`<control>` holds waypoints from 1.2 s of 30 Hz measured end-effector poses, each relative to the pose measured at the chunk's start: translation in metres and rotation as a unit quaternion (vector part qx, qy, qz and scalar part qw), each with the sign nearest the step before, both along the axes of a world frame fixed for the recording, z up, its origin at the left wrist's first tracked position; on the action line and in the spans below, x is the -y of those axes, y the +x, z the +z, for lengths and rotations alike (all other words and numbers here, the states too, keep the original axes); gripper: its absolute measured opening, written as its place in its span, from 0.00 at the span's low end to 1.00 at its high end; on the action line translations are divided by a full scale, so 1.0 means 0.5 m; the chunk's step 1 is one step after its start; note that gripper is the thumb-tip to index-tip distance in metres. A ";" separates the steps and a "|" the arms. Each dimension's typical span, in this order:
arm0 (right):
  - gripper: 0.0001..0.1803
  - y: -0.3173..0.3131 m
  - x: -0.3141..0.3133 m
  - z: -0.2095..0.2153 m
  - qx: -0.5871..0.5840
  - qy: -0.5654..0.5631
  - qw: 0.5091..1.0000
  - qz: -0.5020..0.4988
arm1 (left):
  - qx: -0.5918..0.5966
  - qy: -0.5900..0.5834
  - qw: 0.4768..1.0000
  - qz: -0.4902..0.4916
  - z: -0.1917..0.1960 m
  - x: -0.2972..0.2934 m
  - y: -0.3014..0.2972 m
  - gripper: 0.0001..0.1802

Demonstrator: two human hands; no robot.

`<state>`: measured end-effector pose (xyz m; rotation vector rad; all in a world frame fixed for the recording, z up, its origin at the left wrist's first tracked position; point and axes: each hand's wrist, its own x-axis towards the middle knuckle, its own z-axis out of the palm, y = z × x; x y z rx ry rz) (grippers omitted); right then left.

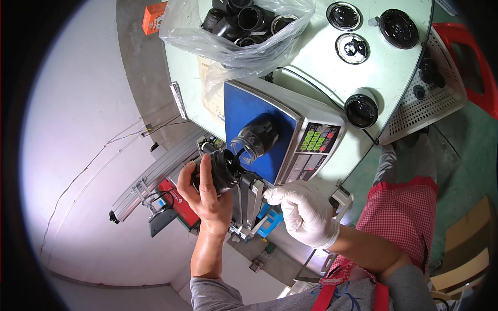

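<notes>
My bare left hand point(208, 193) is wrapped round a jar smeared with black point(224, 171), tilted with its mouth toward the scale. A dark strand runs from it to the mouth of a glass jar point(259, 136), which holds black material and stands on the scale's blue platform point(239, 111). My right hand point(306, 213), in a white glove, is closed with its fingers pinched just below the scale's near edge. Whatever it pinches is too hard to make out; a dark, thin shape lies between it and the tilted jar.
A clear plastic bag point(280, 57) of black jars sits at the table's far side. Black-smeared lids point(398, 29) and an open black-filled jar point(361, 110) stand to the right. Beyond the table edge are a white basket point(441, 98) and a red chair point(469, 67).
</notes>
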<state>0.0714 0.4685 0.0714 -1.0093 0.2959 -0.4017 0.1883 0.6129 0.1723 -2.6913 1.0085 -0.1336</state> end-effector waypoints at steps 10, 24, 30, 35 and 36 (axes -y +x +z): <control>0.19 0.014 -0.019 -0.004 0.035 -0.043 0.998 -0.013 | -0.006 -0.007 1.000 -0.003 0.000 0.007 -0.002 0.47; 0.13 0.026 -0.005 0.006 0.056 -0.066 0.996 0.011 | 0.000 -0.006 1.000 -0.004 -0.001 0.009 -0.004 0.46; 0.25 0.016 -0.010 -0.011 0.037 -0.055 0.998 0.001 | -0.002 -0.008 1.000 -0.001 -0.001 0.007 -0.004 0.46; 0.11 -0.002 0.007 -0.001 0.034 -0.073 0.997 0.001 | -0.002 -0.011 1.000 0.003 -0.001 0.004 -0.001 0.47; 0.11 -0.005 0.008 0.001 0.039 -0.077 0.996 -0.001 | -0.002 -0.012 1.000 0.002 -0.002 0.003 -0.001 0.47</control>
